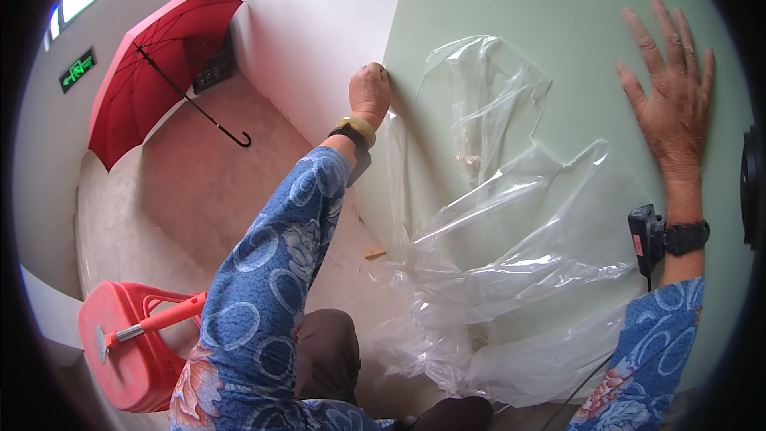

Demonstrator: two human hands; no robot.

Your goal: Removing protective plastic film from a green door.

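Observation:
A large pale green panel (pixel 574 114) fills the right side of the head view. Torn, crumpled clear plastic film (pixel 508 275) hangs over its middle and lower part. At the panel's left edge is my left hand (pixel 369 91), its fingers curled closed against that edge, just above a strip of the film. Whether it pinches the film or the edge cannot be told. My right hand (pixel 676 93) lies flat with fingers spread on the panel's bare upper right, holding nothing. A small black device is strapped to each wrist.
An open red umbrella (pixel 161 66) rests on the floor at the upper left. A scraper with a red handle (pixel 152 320) lies on a red plastic stool (pixel 119 365) at the lower left. A small wood-coloured piece (pixel 374 252) is near the panel's lower left edge. A white wall stands behind.

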